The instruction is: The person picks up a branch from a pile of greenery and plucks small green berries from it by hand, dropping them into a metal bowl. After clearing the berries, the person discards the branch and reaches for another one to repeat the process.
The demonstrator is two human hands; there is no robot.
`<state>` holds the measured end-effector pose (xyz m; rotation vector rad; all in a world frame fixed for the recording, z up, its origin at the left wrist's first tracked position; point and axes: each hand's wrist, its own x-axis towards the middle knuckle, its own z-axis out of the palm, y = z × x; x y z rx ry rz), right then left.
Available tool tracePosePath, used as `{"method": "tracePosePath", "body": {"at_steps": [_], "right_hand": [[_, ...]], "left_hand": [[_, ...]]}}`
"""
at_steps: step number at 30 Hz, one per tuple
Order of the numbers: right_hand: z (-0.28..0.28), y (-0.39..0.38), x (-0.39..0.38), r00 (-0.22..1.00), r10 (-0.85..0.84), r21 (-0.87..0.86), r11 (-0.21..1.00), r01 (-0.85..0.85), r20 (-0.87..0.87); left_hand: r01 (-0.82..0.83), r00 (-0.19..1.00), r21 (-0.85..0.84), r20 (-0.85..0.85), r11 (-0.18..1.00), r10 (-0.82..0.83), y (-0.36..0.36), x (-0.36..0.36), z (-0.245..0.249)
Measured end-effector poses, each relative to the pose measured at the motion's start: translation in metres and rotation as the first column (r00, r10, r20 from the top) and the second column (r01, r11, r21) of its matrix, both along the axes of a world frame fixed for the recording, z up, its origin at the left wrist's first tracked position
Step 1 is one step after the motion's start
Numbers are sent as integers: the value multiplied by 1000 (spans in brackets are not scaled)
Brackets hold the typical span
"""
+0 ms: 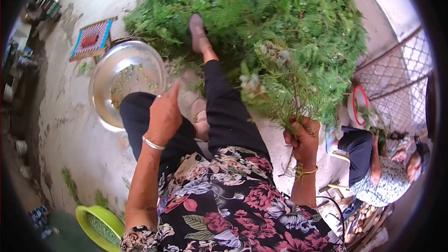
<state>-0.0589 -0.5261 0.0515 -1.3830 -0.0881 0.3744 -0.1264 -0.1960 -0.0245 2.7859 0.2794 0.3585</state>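
Note:
My right hand (pixel 303 137) is closed around the stems of a leafy evergreen sprig (pixel 296 91), held upright, with pale bluish-green cones near its top. A few thin stem ends hang below the fist. My left hand (pixel 165 117) is over my bent knee, back of the hand up, with one finger stretched forward and no object visible in it; its other fingers are mostly hidden. Just beyond it to the left is a wide metal basin (pixel 100 94) with small green bits scattered on its bottom. A large heap of green evergreen branches (pixel 308 23) spreads ahead of my feet.
A small woven-top stool (pixel 95 37) with a red item on it stands behind the basin. At lower left is a lime-green basin (pixel 86 214) of small greenish pieces. Another person (pixel 382 177) sits at right, near a red-rimmed container (pixel 360 107) and a wire-mesh fence (pixel 396 74).

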Motion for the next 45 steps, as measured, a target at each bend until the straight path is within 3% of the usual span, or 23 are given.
{"method": "tracePosePath", "body": {"at_steps": [1, 2, 3, 4, 5, 6, 7, 12, 15, 16, 17, 18, 25, 27, 34, 36, 37, 38, 39, 40, 42, 43, 45], "right_hand": [[1, 6, -1, 1000, 29, 8, 1000, -29, -11], [1, 12, -4, 997, 77, -74, 994, -78, -17], [-1, 18, -5, 992, 127, -154, 980, -129, -24], [-5, 22, -7, 983, 178, -165, 970, -181, -35], [-5, 31, -11, 977, 209, -155, 964, -213, -47], [-3, 42, -16, 979, 197, -188, 961, -203, -55], [-3, 50, -18, 981, 184, -221, 956, -193, -58], [-18, 73, -26, 923, 378, -353, 875, -330, 74], [-25, 83, -31, 891, 420, -411, 852, -324, 170], [-19, 88, -33, 912, 406, -423, 839, -342, 67], [-24, 88, -33, 909, 411, -423, 836, -349, 63], [-33, 87, -33, 908, 405, -463, 829, -313, 111], [-34, 93, -32, 882, 444, -494, 809, -319, 158], [-34, 97, -34, 888, 431, -469, 825, -315, 161], [-31, 97, -33, 854, 478, -489, 806, -335, 203], [-33, 98, -33, 843, 488, -494, 803, -333, 226], [-33, 98, -33, 832, 496, -498, 802, -330, 248], [-31, 100, -34, 832, 496, -498, 802, -330, 249], [-26, 103, -35, 851, 490, -457, 811, -365, 190], [-22, 105, -36, 865, 484, -413, 819, -397, 128], [-15, 106, -38, 844, 508, -453, 801, -390, 171], [-13, 106, -38, 820, 531, -491, 784, -381, 212], [-29, 101, -39, 829, 531, -487, 779, -396, 175]], "left_hand": [[20, 965, 199, 253, 980, -71, -4, -4, 12], [-9, 969, 206, 242, 979, -42, -6, -10, 22], [23, 965, -143, 261, 989, 15, -7, -17, 32], [59, 960, -473, 267, 879, 80, -8, -24, 40], [25, 961, -468, 255, 884, 108, -12, -30, 47], [51, 970, -840, 171, 540, 174, -16, -35, 54], [72, 977, -996, 82, 55, 199, -19, -40, 58], [59, 939, -992, 92, 108, 333, -26, -63, 37], [60, 929, -997, 70, 39, 364, -24, -74, 30], [115, 915, -992, 86, -51, 395, -22, -76, 24], [173, 899, -975, 100, -137, 425, -18, -78, 21], [168, 898, -974, 88, -150, 432, -15, -81, 22], [144, 915, -987, 108, -66, 388, -17, -78, 33], [68, 930, -996, 86, 62, 358, -19, -78, 24], [22, 907, -980, 103, 199, 408, -22, -66, 22], [-38, 901, -923, 134, 382, 414, -22, -65, 15], [-38, 900, -923, 135, 383, 414, -22, -66, 15], [-69, 906, -885, 138, 460, 401, -21, -67, 14], [-99, 912, -840, 139, 534, 387, -21, -68, 14], [-99, 912, -840, 138, 534, 387, -19, -68, 14], [-61, 908, -716, 250, 696, 337, -14, -67, 14], [-62, 907, -716, 250, 696, 338, -12, -66, 15], [-133, 878, -822, 162, 554, 451, -8, -64, 18]]}}
